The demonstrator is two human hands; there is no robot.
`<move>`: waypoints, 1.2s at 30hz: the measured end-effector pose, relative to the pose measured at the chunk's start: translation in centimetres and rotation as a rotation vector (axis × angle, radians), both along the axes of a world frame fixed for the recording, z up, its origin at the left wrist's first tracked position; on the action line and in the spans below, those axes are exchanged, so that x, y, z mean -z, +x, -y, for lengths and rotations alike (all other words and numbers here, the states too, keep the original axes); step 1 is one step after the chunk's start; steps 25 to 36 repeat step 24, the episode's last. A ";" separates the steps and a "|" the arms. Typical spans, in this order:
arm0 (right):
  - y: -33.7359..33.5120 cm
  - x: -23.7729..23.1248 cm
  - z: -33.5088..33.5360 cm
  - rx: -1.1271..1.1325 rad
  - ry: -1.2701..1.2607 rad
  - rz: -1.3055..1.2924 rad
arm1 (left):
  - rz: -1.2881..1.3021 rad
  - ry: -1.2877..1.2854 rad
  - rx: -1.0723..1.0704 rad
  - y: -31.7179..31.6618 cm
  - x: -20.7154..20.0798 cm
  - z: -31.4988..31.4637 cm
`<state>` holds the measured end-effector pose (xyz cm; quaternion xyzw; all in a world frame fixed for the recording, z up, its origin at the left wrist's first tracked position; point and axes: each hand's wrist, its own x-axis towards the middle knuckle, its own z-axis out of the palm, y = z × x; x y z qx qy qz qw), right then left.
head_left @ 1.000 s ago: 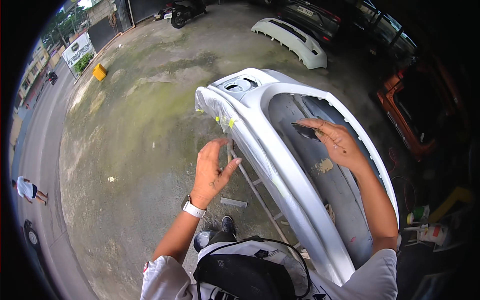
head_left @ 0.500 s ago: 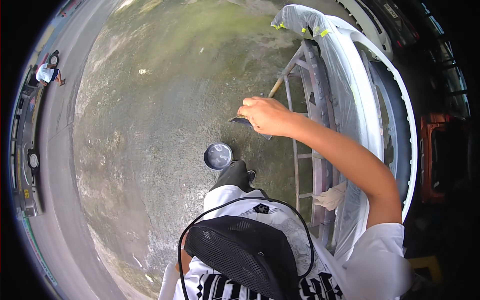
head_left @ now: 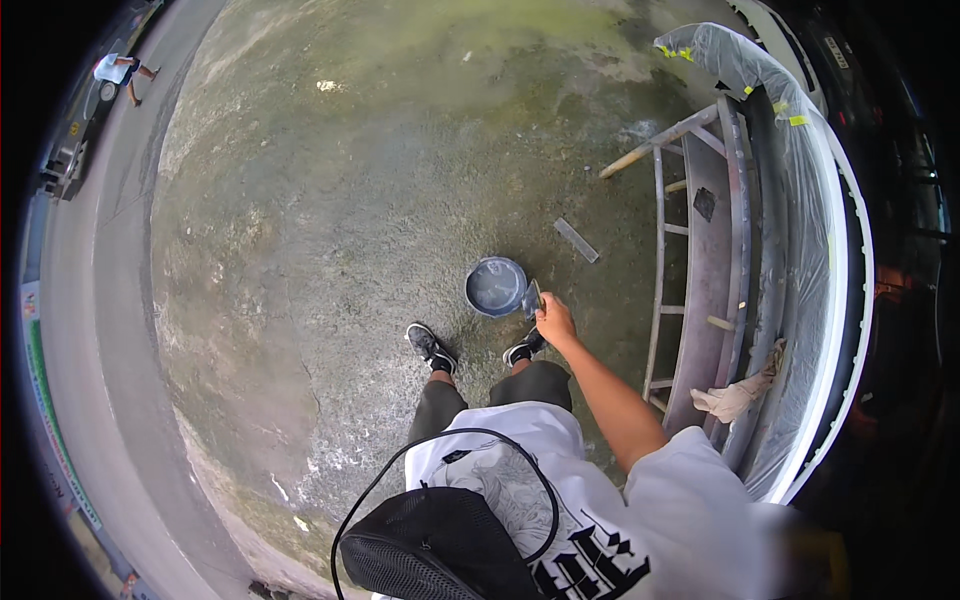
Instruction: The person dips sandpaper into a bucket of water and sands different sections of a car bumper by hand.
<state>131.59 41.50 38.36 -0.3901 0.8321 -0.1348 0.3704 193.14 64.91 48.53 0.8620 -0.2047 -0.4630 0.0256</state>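
My right hand (head_left: 556,320) is closed on a small dark flat sheet that looks like sandpaper (head_left: 532,298). A yellowish edge shows where the fingers pinch it. The sheet is beside the right rim of a round dark bucket (head_left: 497,261); whether it touches the rim I cannot tell. Greyish, cloudy liquid is in the bucket, which stands on the ground just ahead of my feet. My left hand is out of view.
A white bumper (head_left: 845,250) partly covered in clear plastic (head_left: 800,230) curves along the right, beside a metal stand (head_left: 662,250). A beige cloth (head_left: 735,400) hangs there. A flat pale strip (head_left: 577,241) lies on the wet concrete. Another person (head_left: 115,70) is far left.
My right hand has come down from near the stand to the bucket, still holding the dark sheet. The view has shifted, and both my shoes and the pale strip now show.
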 end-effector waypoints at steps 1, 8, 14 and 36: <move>1.5 1.6 -1.0 0.054 -0.057 -0.142 | -0.001 -0.006 0.007 1.8 0.0 1.5; 8.2 3.8 -3.5 0.230 0.131 -0.082 | 0.060 -0.137 -0.081 15.7 -0.2 15.2; 7.3 2.4 -5.4 0.329 0.255 0.008 | -0.171 -0.429 -0.011 12.5 2.8 35.3; 3.8 1.6 7.7 0.251 0.461 0.029 | -0.117 -0.462 0.662 -5.3 11.2 54.6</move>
